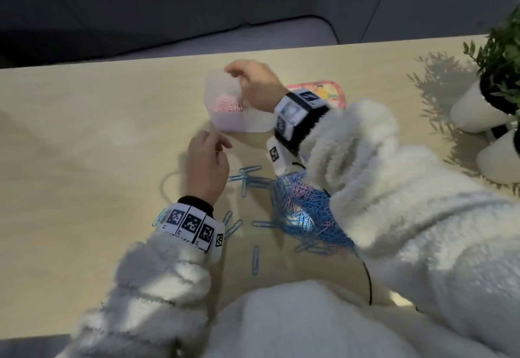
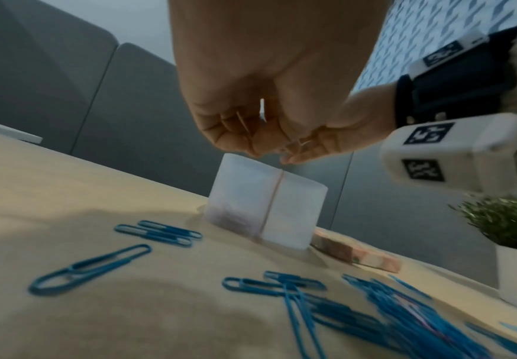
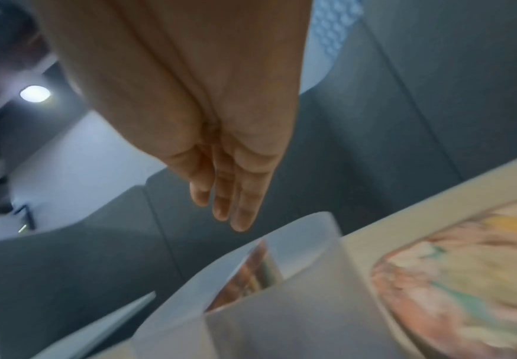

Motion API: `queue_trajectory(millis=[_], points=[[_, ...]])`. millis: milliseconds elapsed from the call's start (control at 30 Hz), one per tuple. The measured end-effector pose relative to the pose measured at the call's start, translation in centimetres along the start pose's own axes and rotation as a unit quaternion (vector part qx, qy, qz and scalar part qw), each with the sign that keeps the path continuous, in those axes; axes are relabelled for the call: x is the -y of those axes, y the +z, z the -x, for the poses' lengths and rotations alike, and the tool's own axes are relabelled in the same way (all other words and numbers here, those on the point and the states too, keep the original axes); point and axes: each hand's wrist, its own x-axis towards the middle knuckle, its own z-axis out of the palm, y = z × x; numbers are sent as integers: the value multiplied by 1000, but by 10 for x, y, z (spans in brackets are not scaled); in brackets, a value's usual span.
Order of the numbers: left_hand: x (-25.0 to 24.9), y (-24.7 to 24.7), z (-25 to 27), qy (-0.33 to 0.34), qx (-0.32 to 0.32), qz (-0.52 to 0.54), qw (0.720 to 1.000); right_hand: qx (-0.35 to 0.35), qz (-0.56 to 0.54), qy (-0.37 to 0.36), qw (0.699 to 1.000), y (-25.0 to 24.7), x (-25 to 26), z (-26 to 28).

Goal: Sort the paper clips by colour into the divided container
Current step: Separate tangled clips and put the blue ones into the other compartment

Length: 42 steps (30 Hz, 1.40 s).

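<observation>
On the left of the head view, the left hand [image 1: 206, 165] hovered just above the pale wooden table [image 1: 84, 138], near the lower left corner of the divided container [image 1: 225, 96]. Its fingers were curled inward with thumb and fingertips drawn together; in the left wrist view they seemed to pinch a thin pale clip [image 2: 245, 123], though blur made that hard to confirm.

At centre, the translucent white container stood upright on the table. Its left compartment held a heap of pink paper clips [image 1: 228, 103]; what lay in the right compartment was hidden by the right hand [image 1: 254, 87]. That hand hung over the container's upper right part, and in the right wrist view its fingers [image 3: 245, 206] were straight and pressed side by side, pointing down toward the rim [image 3: 297, 221], holding nothing.

Below the container, loose blue paper clips [image 1: 247, 173] lay scattered across the middle of the frame, a few just beside the left wrist. To their right sat a dense mixed pile of clips [image 1: 305, 211], mostly blue with pink strands through it, partly covered by the fluffy white right sleeve [image 1: 394, 189].

Behind the right wrist, a flat patterned lid [image 1: 332, 90] with a pink border lay on the table. At the far right edge stood two white pots with green plants [image 1: 503, 56].
</observation>
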Motion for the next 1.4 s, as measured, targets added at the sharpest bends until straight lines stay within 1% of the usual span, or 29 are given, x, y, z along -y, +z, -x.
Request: queue_trajectory(millis=[67,100,133,167,233,300,333,400,467,533,600,667,700,767,867,967,1067,1133,1167,1233,1267,1300,1333,1400], points=[[-5,6,7,2,39,12,999,-94,-76,0,993,-23,-19,21],[-9,10,11,12,69,16,997,-130,-82,11,988,-34,-32,35],[-14,15,14,28,105,14,994,-146,-66,29,987,-44,-47,51],[-19,20,17,46,145,7,988,-137,-35,51,989,-51,-63,67],[-29,34,21,81,216,-10,973,-65,43,93,993,-57,-95,97],[-37,49,26,116,254,-28,960,-15,103,130,986,-52,-124,120],[-41,56,26,127,258,-45,957,-6,113,143,983,-47,-135,129],[-46,70,24,125,240,-77,960,1,115,143,983,-35,-148,138],[-50,80,19,79,221,-106,966,-9,128,131,983,-23,-149,140],[-50,87,15,29,228,-134,964,-23,142,117,983,-16,-143,135],[-50,90,14,19,248,-152,956,-21,154,102,983,-10,-136,127],[-50,90,16,18,257,-152,954,-11,159,106,981,-5,-134,120],[-50,89,16,5,259,-140,956,-10,153,113,982,-4,-133,117],[-46,84,15,-52,261,-92,960,-4,126,126,984,-6,-134,114],[-34,72,11,-126,233,1,964,3,115,137,984,-13,-137,113],[-27,57,8,-153,205,55,965,-14,113,136,984,-17,-142,116],[-20,49,4,-158,175,34,971,-11,112,133,985,-16,-143,117],[-16,48,3,-144,154,-37,977,-16,123,137,983,-16,-141,117],[-16,48,3,-117,148,-89,978,-19,127,139,982,-16,-139,117],[-20,52,4,-32,146,-181,972,-18,127,145,981,-18,-138,116],[-23,55,5,2,152,-201,968,-17,126,148,981,-19,-139,116],[-25,59,5,22,163,-209,964,-19,125,153,980,-19,-141,117],[-28,63,5,24,176,-210,961,-26,122,158,979,-20,-143,119],[-30,71,7,-2,200,-208,957,-46,109,170,978,-20,-146,124]])
